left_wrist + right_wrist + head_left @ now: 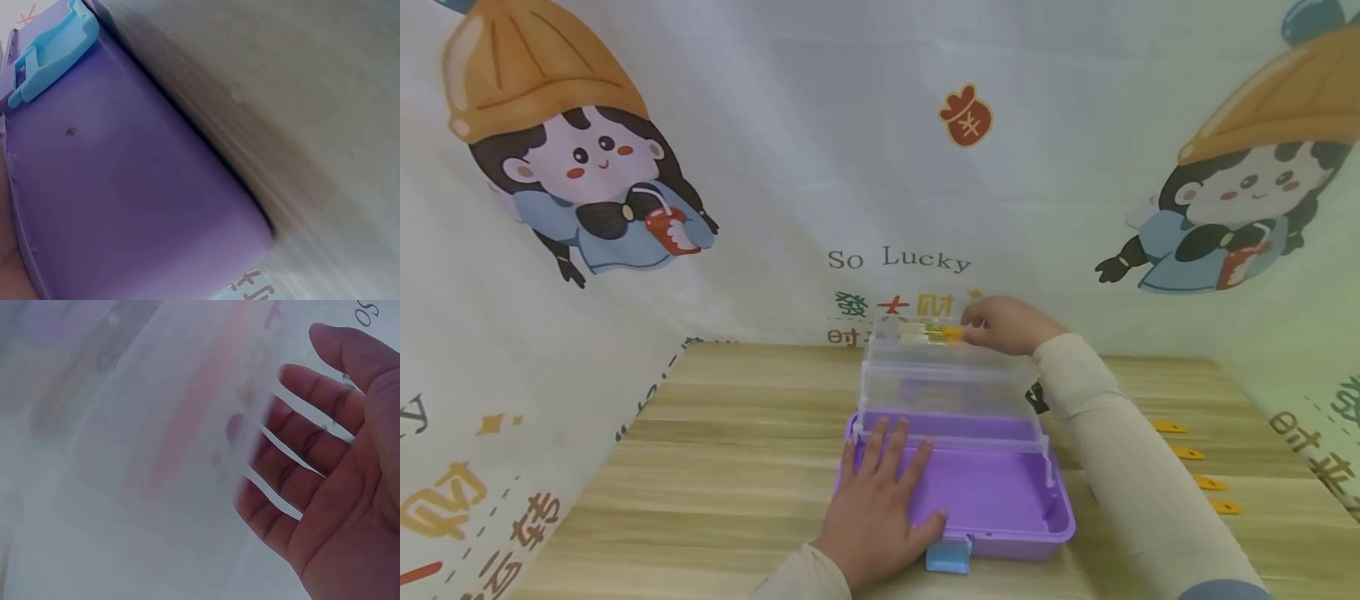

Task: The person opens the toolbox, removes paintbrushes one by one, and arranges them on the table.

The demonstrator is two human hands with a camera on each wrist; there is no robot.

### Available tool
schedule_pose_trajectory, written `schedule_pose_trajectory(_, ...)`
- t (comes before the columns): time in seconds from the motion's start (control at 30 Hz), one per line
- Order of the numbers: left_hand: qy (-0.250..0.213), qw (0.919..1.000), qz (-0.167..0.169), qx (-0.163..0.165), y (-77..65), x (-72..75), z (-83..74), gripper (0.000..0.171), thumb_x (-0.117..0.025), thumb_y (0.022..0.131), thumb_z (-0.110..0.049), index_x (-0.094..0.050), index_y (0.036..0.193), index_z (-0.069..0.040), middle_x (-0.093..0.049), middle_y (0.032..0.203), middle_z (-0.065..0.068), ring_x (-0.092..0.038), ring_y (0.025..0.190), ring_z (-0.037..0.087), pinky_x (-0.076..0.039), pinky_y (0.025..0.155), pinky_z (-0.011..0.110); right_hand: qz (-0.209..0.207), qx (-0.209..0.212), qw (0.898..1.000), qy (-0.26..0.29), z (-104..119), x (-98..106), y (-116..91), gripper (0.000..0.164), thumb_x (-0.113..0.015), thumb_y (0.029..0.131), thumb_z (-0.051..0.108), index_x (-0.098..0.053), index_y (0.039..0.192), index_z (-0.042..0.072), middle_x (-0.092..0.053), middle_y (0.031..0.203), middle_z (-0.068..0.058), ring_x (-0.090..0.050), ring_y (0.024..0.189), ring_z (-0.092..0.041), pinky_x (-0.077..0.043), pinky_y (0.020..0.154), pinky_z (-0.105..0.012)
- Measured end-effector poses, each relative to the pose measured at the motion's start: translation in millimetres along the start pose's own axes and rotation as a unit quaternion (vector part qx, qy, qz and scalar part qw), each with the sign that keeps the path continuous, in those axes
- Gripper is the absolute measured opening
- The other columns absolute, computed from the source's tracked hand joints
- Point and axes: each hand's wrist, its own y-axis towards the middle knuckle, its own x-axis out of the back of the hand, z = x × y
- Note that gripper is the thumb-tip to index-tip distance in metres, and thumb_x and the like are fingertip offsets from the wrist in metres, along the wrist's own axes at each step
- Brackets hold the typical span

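A purple plastic box (992, 492) with a light-blue latch (948, 556) stands on the table, its clear folding trays (943, 392) raised at the back. My left hand (876, 508) rests with spread fingers over the box's front left part; only a sliver of that hand shows in the left wrist view, beside the purple wall (125, 181). At the top of the clear part is my right hand (1011, 325). Its fingers touch the edge of a translucent panel (169, 437) in the right wrist view, thumb apart. Beside it are small yellow-and-white pieces (928, 334), kind unclear.
Several flat orange-yellow pieces (1187, 453) lie in a row on the wooden table (722, 467), right of the right forearm. A black object (1037, 397) is partly hidden behind that sleeve. A printed cloth (790, 167) hangs behind and at both sides.
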Motion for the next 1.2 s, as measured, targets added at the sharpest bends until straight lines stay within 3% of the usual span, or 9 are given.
schedule_pose_trajectory(0.23, -0.001, 0.9999, 0.016, 0.007, 0.2, 1.5, 1.1, 0.076, -0.04, 0.093, -0.066, -0.036, 0.155, -0.022, -0.025, 0.161, 0.016, -0.015, 0.148, 0.039, -0.018, 0.112, 0.065, -0.012, -0.016, 0.999, 0.031, 2.3, -11.4, 25.2, 0.032, -0.065, 0.095, 0.021, -0.068, 0.122, 0.005, -0.069, 0.113, -0.014, -0.063, 0.105, -0.031, -0.049, 0.094, -0.047)
schedule_pose_trajectory(0.4, 0.006, 1.0, -0.004, 0.003, -1.0, -0.1, 0.1, 0.076, -0.043, 0.092, -0.066, -0.04, 0.154, -0.022, -0.029, 0.159, 0.016, -0.019, 0.147, 0.039, -0.021, 0.111, 0.065, -0.006, -0.037, 0.998, 0.048, -0.4, -19.5, 31.9, 0.029, -0.063, 0.095, 0.016, -0.069, 0.122, 0.005, -0.068, 0.114, -0.013, -0.061, 0.105, -0.03, -0.048, 0.094, -0.047)
schedule_pose_trajectory(0.67, 0.005, 0.9997, -0.022, -0.002, -0.9, -1.2, 1.1, 0.075, -0.044, 0.091, -0.066, -0.043, 0.152, -0.022, -0.032, 0.158, 0.016, -0.021, 0.147, 0.039, -0.023, 0.11, 0.065, -0.025, -0.031, 0.999, -0.011, -1.1, -27.5, 36.4, 0.023, -0.061, 0.095, 0.006, -0.074, 0.114, 0.005, -0.069, 0.119, -0.015, -0.059, 0.119, -0.035, -0.038, 0.109, -0.048)
schedule_pose_trajectory(0.83, 0.004, 0.9998, -0.017, -0.001, 0.1, -1.3, 0.6, 0.076, -0.043, 0.091, -0.066, -0.042, 0.153, -0.022, -0.031, 0.158, 0.016, -0.02, 0.147, 0.038, -0.022, 0.11, 0.065, -0.033, -0.029, 0.999, -0.032, -0.8, -27.4, 33.5, 0.022, -0.063, 0.093, 0.004, -0.074, 0.112, 0.003, -0.07, 0.117, -0.017, -0.061, 0.115, -0.035, -0.04, 0.106, -0.047)
schedule_pose_trajectory(1.2, 0.009, 0.9999, -0.005, 0.003, 0.0, 0.2, 0.5, 0.076, -0.042, 0.092, -0.067, -0.04, 0.154, -0.023, -0.031, 0.159, 0.015, -0.018, 0.148, 0.038, -0.022, 0.11, 0.065, -0.04, -0.046, 0.998, -0.019, -0.5, -29.3, 35.8, 0.022, -0.068, 0.092, 0.018, -0.075, 0.108, 0.004, -0.072, 0.113, -0.014, -0.066, 0.106, -0.033, -0.047, 0.097, -0.046)
